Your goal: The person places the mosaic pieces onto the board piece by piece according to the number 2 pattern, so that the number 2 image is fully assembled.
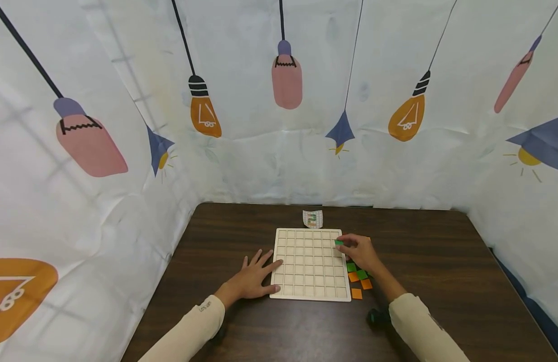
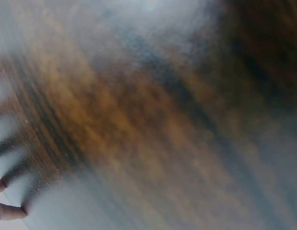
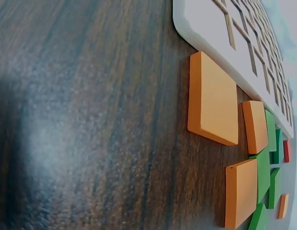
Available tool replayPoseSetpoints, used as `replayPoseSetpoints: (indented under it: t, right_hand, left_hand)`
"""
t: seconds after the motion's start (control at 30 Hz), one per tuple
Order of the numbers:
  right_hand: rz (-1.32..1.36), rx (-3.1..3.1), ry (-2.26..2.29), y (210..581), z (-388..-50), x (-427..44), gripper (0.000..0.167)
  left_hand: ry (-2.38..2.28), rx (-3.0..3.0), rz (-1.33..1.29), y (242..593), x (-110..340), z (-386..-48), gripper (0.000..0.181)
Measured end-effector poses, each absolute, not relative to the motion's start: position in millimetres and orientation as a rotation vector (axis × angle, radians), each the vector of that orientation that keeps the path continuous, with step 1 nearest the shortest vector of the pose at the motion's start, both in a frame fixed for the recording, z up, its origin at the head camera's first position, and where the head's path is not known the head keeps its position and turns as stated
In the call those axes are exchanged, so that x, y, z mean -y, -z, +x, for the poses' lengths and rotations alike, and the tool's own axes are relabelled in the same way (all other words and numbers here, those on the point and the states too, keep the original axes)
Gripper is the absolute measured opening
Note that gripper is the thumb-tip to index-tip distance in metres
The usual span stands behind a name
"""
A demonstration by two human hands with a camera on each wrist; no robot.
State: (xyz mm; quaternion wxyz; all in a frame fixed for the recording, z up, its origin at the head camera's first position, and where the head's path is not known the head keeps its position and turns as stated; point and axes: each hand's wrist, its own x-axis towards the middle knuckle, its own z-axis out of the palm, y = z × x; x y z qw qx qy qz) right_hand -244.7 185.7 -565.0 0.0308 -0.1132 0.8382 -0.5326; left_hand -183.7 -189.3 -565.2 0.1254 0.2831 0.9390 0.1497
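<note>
Two hands flank a gridded board (image 1: 308,265) on the table (image 1: 423,246). The left hand (image 1: 251,278), fingers spread wide, overlaps its left edge; the right hand (image 1: 357,250) pinches a green tile (image 1: 339,242) near its far right corner, seated or not unclear. Loose orange tiles (image 1: 356,293) lie along its right edge, with table surface stretching beyond them.

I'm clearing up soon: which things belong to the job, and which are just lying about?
Likely job things:
gridded board
green tile in the right grip
loose orange tiles, green tiles, red piece
printed slip, probably the guide

Likely not:
lamp-print sheeting, backdrop
dark object by right sleeve, unclear
</note>
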Motion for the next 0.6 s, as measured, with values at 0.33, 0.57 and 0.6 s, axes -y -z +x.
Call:
replayPoseSetpoints:
  t: [0.33, 0.57, 0.6]
  right_hand:
    - [-0.331, -2.545, 1.663, 564.4, -246.2, -181.7, 0.029]
    - [-0.318, -2.527, 1.658, 564.8, -248.2, -177.6, 0.029]
    - [-0.322, -2.529, 1.654, 565.0, -248.5, -177.1, 0.029]
  left_hand:
    - [-0.421, -2.730, 0.833, 565.0, 190.2, -183.3, 0.075]
    - [-0.400, -2.706, 0.813, 561.1, 189.1, -182.2, 0.074]
    - [-0.403, -2.705, 0.813, 560.7, 188.9, -182.1, 0.074]
